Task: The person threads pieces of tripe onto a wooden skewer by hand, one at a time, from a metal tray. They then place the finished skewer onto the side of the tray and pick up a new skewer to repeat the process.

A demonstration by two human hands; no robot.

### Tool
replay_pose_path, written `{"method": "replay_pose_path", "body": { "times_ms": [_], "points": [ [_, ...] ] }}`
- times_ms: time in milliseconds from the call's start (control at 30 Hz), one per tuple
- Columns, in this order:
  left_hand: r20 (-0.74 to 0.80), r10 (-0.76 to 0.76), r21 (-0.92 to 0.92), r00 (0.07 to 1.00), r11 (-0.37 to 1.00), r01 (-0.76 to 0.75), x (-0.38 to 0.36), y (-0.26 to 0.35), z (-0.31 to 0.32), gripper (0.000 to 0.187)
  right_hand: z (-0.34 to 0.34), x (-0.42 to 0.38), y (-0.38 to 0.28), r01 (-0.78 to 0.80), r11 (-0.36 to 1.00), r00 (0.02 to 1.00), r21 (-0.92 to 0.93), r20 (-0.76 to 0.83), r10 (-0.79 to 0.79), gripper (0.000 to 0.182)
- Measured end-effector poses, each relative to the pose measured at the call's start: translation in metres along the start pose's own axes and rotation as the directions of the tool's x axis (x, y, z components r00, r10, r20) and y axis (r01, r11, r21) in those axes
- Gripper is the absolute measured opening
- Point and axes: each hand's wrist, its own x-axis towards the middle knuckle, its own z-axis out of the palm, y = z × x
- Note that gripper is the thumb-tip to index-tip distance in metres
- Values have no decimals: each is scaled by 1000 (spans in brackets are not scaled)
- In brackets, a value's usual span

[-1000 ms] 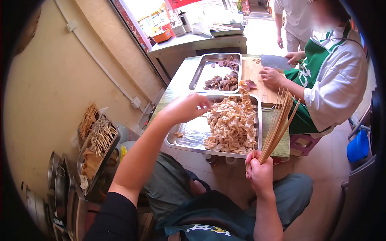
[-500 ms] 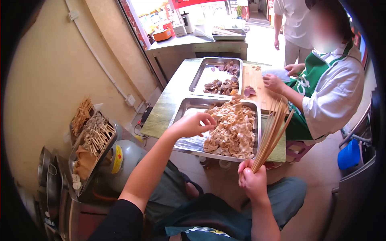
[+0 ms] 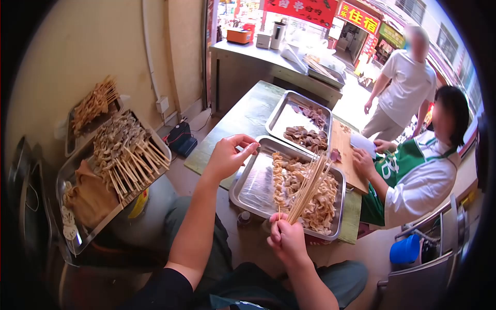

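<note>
My right hand is closed round a bundle of bamboo skewers, which fans upward over the tray. From the same fist rises one loaded skewer, threaded with folded pale meat pieces. Behind them, sliced pale meat is heaped in the right part of a metal tray. My left hand is raised at that tray's left edge, its fingers bent and thumb apart, with nothing visible in it.
A second tray with dark slices lies behind. At right a person in a green apron works at a cutting board. To my left, a tray holds finished skewers. Another person stands beyond.
The view has swung, bringing more of the left tray and street in. My left hand has drawn back from above the meat. My right hand's skewers now cross the meat, the loaded skewer beside them.
</note>
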Motion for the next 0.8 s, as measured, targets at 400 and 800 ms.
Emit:
{"method": "replay_pose_path", "body": {
  "times_ms": [400, 800],
  "points": [
    [-2, 40, 62, 999, 997, -40, -3, -3, -35, 24, 72, 19, -13, -141, 934, 988, -330, 5, 151, 45],
    [137, 78, 208, 987, 972, -106, -16, 10, -9, 22, -5, -49, -9, 11, 857, 987, -516, 144, 74, 25]
  ]
}}
